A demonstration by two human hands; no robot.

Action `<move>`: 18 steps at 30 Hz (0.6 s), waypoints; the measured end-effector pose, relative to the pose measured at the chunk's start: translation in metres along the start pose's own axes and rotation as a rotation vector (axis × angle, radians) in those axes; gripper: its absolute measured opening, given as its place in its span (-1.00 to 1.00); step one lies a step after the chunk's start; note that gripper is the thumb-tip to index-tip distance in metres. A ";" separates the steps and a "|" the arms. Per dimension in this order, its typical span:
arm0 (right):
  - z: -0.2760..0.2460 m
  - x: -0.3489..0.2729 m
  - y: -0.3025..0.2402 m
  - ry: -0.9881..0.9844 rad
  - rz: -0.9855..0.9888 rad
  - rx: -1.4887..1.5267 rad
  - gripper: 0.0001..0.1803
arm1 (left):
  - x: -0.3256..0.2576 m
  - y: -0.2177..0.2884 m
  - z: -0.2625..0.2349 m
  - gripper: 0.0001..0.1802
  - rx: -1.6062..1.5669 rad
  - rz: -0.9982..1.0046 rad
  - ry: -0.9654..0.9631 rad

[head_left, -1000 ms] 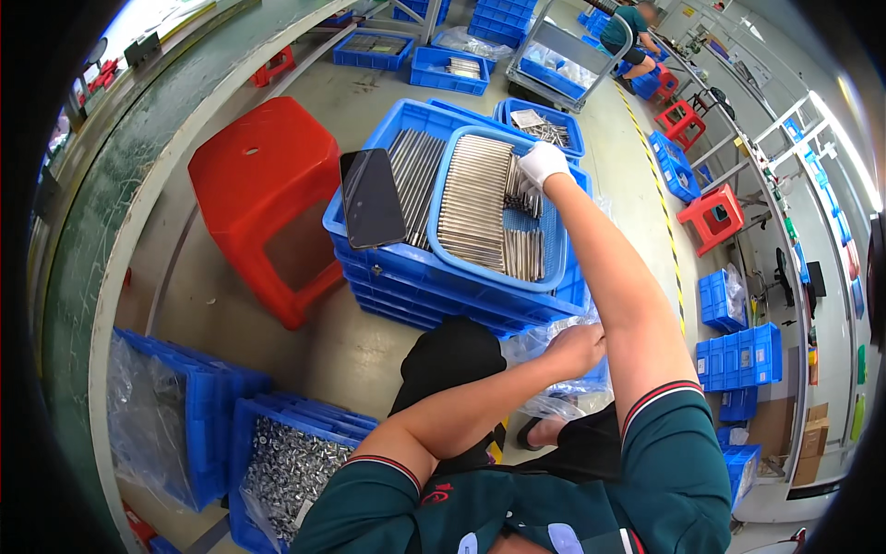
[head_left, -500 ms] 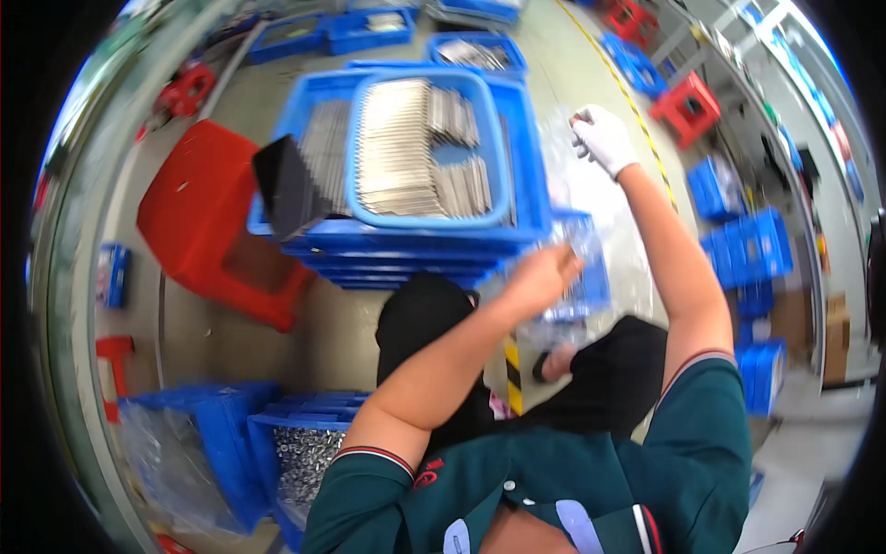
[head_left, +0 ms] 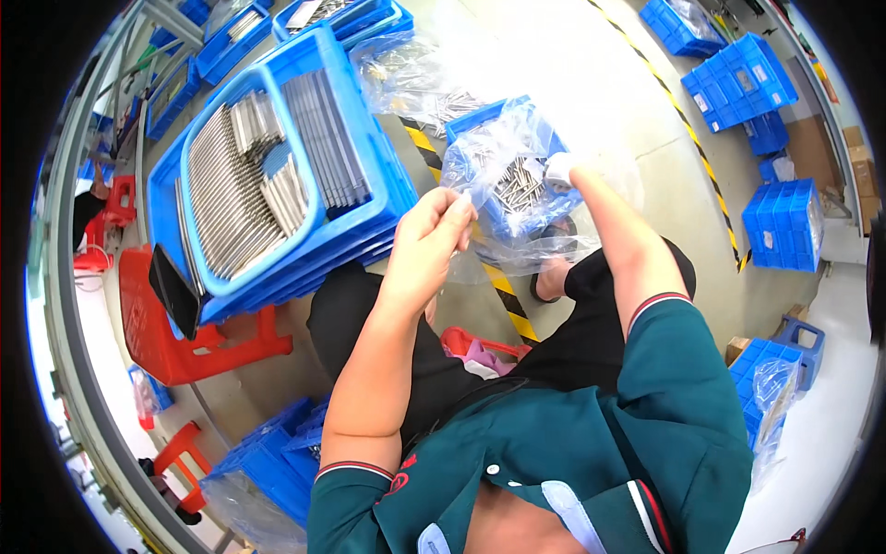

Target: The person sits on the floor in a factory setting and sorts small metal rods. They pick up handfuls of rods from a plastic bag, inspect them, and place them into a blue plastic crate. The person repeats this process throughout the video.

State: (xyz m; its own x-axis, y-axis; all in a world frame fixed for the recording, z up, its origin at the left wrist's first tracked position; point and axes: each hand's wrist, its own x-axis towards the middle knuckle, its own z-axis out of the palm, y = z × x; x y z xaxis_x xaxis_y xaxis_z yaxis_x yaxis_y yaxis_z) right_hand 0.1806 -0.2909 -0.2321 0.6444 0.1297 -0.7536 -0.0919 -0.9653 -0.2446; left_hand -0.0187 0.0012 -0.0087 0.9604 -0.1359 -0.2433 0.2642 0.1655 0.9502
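Note:
My bare left hand (head_left: 432,238) has its thumb and forefinger pressed together at the edge of a clear plastic bag (head_left: 471,171). The bag lines a small blue crate (head_left: 489,115) on the floor in front of me. Inside lies a loose heap of slim silver metal pins (head_left: 519,187). My right hand (head_left: 560,172), in a white glove, reaches to the right side of this heap; its fingers are too washed out to read. Left of the bag, a light-blue basin (head_left: 312,175) with rows of thin metal pieces (head_left: 226,194) sits on stacked blue crates (head_left: 392,198).
A black flat-sided object (head_left: 175,291) leans at the stack's near left corner, beside a red stool (head_left: 148,323). More clear bags with metal pins (head_left: 452,106) lie beyond the lined crate. Blue crates (head_left: 784,222) stand to the right, past yellow-black floor tape (head_left: 697,138).
The view has swung right, so the crate stack now sits farther left. My gloved right hand has come down to the pins; my left hand is now at the bag's left edge.

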 end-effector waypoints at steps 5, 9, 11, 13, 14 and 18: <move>0.031 0.020 -0.004 0.195 -0.286 -0.206 -0.55 | 0.011 -0.003 0.012 -0.73 0.026 -0.069 0.037; 0.059 0.063 0.031 0.385 -0.261 0.018 -0.57 | 0.022 -0.004 0.019 -0.73 0.033 -0.213 0.008; 0.067 0.069 0.024 0.307 -0.018 0.076 -0.55 | 0.025 -0.006 0.021 -0.73 0.030 -0.219 0.011; 0.073 0.074 0.018 0.256 -0.005 0.054 -0.58 | 0.028 -0.008 0.021 -0.73 0.010 -0.241 0.017; 0.082 0.081 0.018 0.287 -0.013 0.061 -0.60 | 0.030 -0.006 0.022 -0.72 0.026 -0.256 0.017; 0.099 0.102 0.016 0.284 0.049 0.015 -0.62 | 0.036 -0.008 0.026 -0.73 0.074 -0.242 0.000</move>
State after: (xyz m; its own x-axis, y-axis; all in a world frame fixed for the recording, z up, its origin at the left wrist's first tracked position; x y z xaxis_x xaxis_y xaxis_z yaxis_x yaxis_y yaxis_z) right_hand 0.1697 -0.2703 -0.3738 0.8255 0.0123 -0.5643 -0.1380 -0.9650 -0.2229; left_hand 0.0117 -0.0303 -0.0200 0.8702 -0.1628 -0.4651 0.4787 0.0561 0.8762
